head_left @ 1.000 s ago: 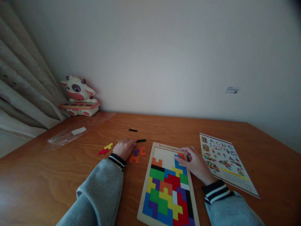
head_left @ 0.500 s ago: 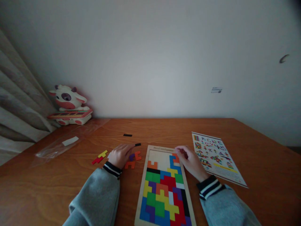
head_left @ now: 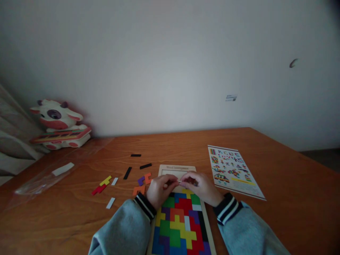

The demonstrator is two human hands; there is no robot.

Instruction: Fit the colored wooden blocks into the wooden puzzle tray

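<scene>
A wooden puzzle board (head_left: 209, 226) lies on the table, its lower part filled with coloured block pieces. Over its upper part my left hand (head_left: 161, 189) and my right hand (head_left: 202, 187) meet, fingertips together in a pinch. Between the fingertips is a small pale thing, too small to make out. Left of the board lie an orange piece (head_left: 138, 191), a purple piece (head_left: 141, 181), black strips (head_left: 145, 165), white pieces (head_left: 111, 203), a yellow piece (head_left: 105, 181) and a red piece (head_left: 99, 189). My hands hide part of the board's top.
A printed pattern sheet (head_left: 235, 171) lies right of the board. At the far left stand a cow-shaped toy keyboard (head_left: 62, 124) and, before it, a clear plastic bag (head_left: 34, 187) with a white label. A wall rises behind the table.
My left hand has moved right from the loose pieces to the board, and my right hand has moved left to meet it. The whole view has shifted slightly.
</scene>
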